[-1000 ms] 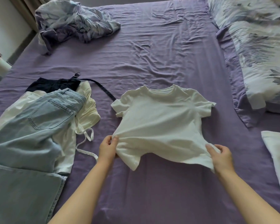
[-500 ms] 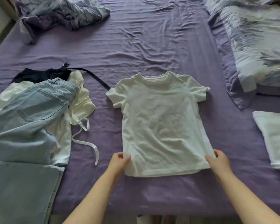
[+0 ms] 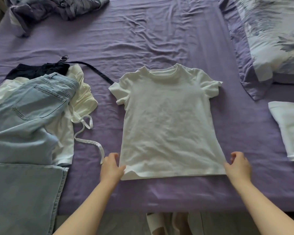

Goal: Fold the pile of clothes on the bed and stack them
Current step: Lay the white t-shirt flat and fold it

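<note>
Two hands meet the hem of a white T-shirt (image 3: 168, 119) spread flat on a purple bed (image 3: 143, 34): the left hand (image 3: 111, 167) pinches the bottom-left corner, while the right hand (image 3: 238, 166), fingers loosely curled, touches the bottom-right corner. Light blue jeans (image 3: 24, 119) top the unfolded pile at left; a folded white garment (image 3: 290, 129) lies at right.

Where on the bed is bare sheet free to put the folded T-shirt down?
The widest bare patch lies beyond the white T-shirt, between the crumpled bedding and the pillow. A narrower strip lies between the T-shirt and the folded white garment. The left side is crowded: jeans, cream top, dark strap.
</note>
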The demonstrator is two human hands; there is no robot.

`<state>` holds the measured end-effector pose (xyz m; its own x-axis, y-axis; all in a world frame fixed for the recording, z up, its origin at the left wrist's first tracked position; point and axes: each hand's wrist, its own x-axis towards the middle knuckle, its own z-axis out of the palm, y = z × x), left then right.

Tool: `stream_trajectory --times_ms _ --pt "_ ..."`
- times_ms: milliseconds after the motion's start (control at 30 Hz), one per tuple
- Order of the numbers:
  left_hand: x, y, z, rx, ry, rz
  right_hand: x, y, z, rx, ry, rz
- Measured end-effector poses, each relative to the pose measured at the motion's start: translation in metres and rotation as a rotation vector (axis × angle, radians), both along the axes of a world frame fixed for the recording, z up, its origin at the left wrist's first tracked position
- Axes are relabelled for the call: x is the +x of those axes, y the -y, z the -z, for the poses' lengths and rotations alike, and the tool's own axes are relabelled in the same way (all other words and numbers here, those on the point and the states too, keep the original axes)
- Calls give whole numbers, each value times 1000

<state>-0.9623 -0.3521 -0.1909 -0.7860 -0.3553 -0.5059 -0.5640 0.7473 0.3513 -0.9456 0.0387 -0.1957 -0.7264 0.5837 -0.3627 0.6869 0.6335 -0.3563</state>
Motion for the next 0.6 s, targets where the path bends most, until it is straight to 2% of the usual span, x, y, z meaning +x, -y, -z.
stream_trajectory --times_ms 67,133,200,267,367,500,600 --pt "2 -15 6 -170 -50 169 5 7 5 134 -53 -222" --pt "1 -37 11 -124 -97 356 7 20 7 114 -102 -460" --pt "1 -64 17 -5 -65 515 4 33 10 91 -10 -699" --pt "3 -87 21 0 23 625 3 42 16 102 160 -841" --pt "7 -105 20 -107 174 671 4 44 19 67 337 -834" --pt "3 -112 9 103 286 329 1 39 8 -70 385 -711" --pt "-7 -119 -4 166 277 267 -9 37 -2 -124 314 -603"
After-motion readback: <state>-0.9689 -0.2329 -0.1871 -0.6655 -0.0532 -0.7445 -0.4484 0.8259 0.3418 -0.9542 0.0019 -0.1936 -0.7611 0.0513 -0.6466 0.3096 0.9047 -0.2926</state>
